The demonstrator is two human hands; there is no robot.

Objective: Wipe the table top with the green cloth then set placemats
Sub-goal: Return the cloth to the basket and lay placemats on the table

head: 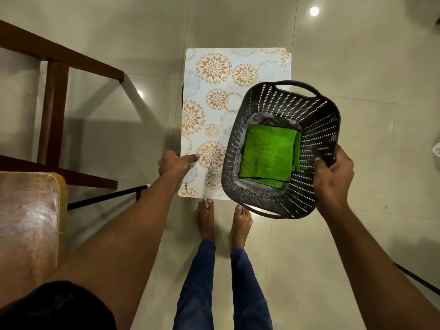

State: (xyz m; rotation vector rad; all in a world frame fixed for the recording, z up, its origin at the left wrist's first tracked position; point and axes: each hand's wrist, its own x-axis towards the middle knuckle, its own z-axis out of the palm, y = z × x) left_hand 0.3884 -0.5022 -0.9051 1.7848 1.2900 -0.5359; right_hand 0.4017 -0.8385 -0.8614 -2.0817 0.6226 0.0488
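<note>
**Cloth and Placemats in Hand, Table to the Left**

Pale glossy floor tiles (309, 246) fill the view, with ceiling lights mirrored in them. At the left stands a glass-topped table (100, 108) on a dark wooden frame (53, 110), and a chair seat (28, 217) shows at the lower left edge. The person stands barefoot, both arms stretched forward.

**Grip state**
- The left hand (175, 164) is closed on the near left edge of the placemats (209, 91), fingers under or behind the edge, thumb lying on the printed face. At least two sheets appear stacked, since a second corner shows at the far right; the exact count cannot be told.
- The right hand (333, 172) is clamped on the right rim of a dark perforated basket (316, 110), thumb inside the wall, fingers outside.

**Position of the task items**
- The green cloth (269, 156) lies folded flat on the basket floor. No hand touches it.
- The basket overlaps the right side of the placemats in the view; whether they touch cannot be told.
- The placemats' long axis runs away from the person, near to far.

**Relation governing the next move**
The cloth lies to the left of the right hand, down inside the basket. Both hands are occupied, so one load probably has to be set down first. The table lies to the left, nearer the left hand, which suggests the placemats go down there or aside.

**Legible text**
"KUBER" is printed along the near left margin of the top placemat. No other writing is readable.
</note>
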